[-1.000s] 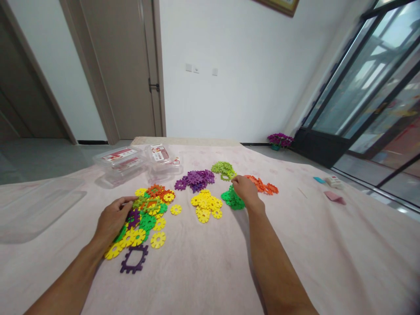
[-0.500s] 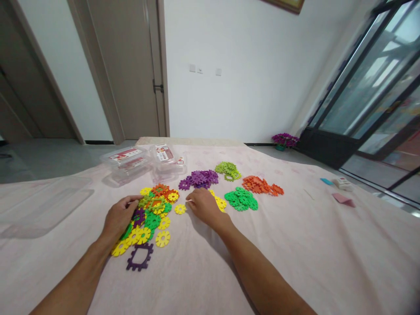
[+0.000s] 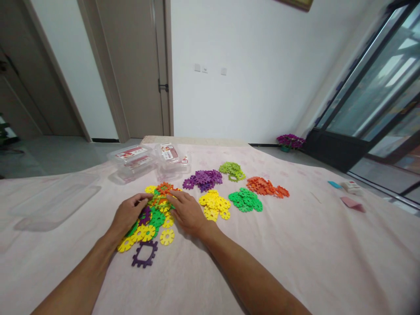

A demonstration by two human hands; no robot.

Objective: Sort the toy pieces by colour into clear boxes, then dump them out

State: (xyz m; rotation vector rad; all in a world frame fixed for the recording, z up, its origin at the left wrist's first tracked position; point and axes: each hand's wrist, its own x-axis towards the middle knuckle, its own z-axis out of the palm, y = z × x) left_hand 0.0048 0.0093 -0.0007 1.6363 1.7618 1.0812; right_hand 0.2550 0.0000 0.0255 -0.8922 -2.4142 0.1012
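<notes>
A mixed heap of notched plastic building discs [image 3: 157,218] in yellow, green, orange and purple lies between my two hands. At its left side my left hand [image 3: 130,213] rests with fingers stretched over the edge, their tips partly hidden. My right hand [image 3: 187,211] reaches over the heap from the right, fingers extended and apart, covering some discs. Nearest me lies a dark purple square notched frame [image 3: 145,254], with a single yellow disc [image 3: 167,236] beyond it to the right. A sorted yellow pile [image 3: 214,203] sits just right of my right hand.
Farther out are purple [image 3: 204,178], lime [image 3: 232,169], green [image 3: 246,200] and orange [image 3: 265,186] piles. Clear plastic boxes [image 3: 131,158] stand at the back left, near a large clear tray [image 3: 55,201]. A pink piece [image 3: 352,204] and a small white box [image 3: 351,187] lie right.
My right hand has moved left from beside the yellow pile onto the mixed heap, uncovering the yellow pile. The loose yellow disc near it is no longer visible. My left hand stays at the heap.
</notes>
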